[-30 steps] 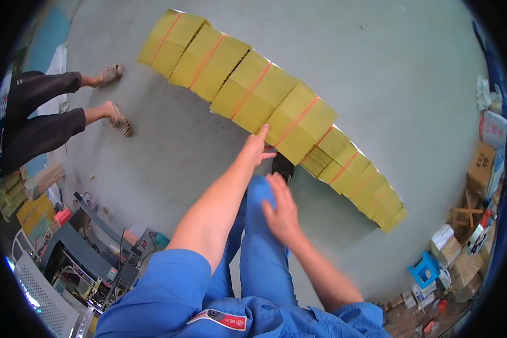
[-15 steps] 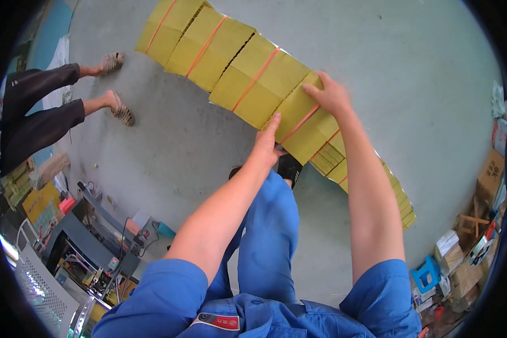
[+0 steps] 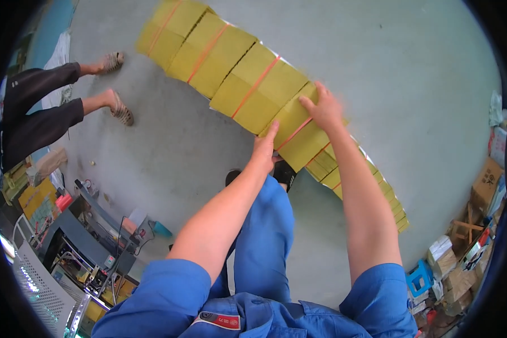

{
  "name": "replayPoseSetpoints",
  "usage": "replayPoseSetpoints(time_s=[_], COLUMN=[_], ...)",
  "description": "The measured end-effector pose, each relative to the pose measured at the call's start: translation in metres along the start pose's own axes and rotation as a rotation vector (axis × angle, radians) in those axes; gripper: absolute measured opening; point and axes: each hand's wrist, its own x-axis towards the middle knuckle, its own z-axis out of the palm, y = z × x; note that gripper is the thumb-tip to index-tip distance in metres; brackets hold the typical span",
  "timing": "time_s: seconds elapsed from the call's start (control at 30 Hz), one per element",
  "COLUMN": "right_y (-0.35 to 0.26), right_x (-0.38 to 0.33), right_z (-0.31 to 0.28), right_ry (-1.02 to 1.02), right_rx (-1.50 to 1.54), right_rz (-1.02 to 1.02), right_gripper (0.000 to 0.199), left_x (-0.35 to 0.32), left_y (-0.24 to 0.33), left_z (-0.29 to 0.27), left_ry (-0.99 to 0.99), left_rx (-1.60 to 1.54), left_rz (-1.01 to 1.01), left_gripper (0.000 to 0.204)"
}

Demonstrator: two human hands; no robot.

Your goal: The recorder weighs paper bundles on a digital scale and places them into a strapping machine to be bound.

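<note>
Gripping one yellow bundle (image 3: 301, 135) with an orange strap, in a row on the grey floor (image 3: 422, 84): left hand (image 3: 265, 149) at its 7 o'clock edge, right hand (image 3: 324, 107) at 1 o'clock.

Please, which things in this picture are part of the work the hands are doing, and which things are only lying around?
Part of the work:
- left hand, at the near edge of a bundle
- right hand, on top of it
- yellow bundle with an orange strap
- row of yellow bundles

Only lying around:
- cardboard boxes
- blue stool
- machine
- another person's legs
</note>
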Motion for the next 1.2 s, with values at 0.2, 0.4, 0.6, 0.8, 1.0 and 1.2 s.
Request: replayPoseSetpoints(time_s=[0.2, 0.4, 0.6, 0.8, 1.0, 1.2], right_y=[-0.068, -0.091, -0.067, -0.031, 0.066, 0.069], right_x=[-0.134, -0.464, -0.553, -0.544, -0.466, -0.432], right_z=[0.007, -0.015, -0.014, -0.034, -0.024, 0.001], right_ry=[0.357, 0.025, -0.132, -0.305, -0.697, -0.758], right_rx=[0.327, 0.297, 0.137, -0.083, -0.47, -0.67], right_rz=[-0.293, -0.257, -0.264, -0.296, -0.278, -0.267], right_gripper=[0.061, 0.052, 0.059, 0.054, 0.05, 0.041], left_x=[-0.067, -0.253, -0.431, -0.546, -0.619, -0.683], left_y=[0.028, -0.006, -0.037, -0.102, -0.194, -0.285], left_z=[-0.109, -0.286, -0.316, -0.359, -0.405, -0.477], left_ry=[0.214, -0.104, -0.144, -0.035, 0.021, 0.034], left_rx=[1.03, 1.271, 1.175, 0.931, 0.639, 0.416], left_rz=[0.454, -0.06, 0.026, 0.257, 0.299, 0.29], left_gripper=[0.094, 0.094, 0.091, 0.086, 0.077, 0.069])
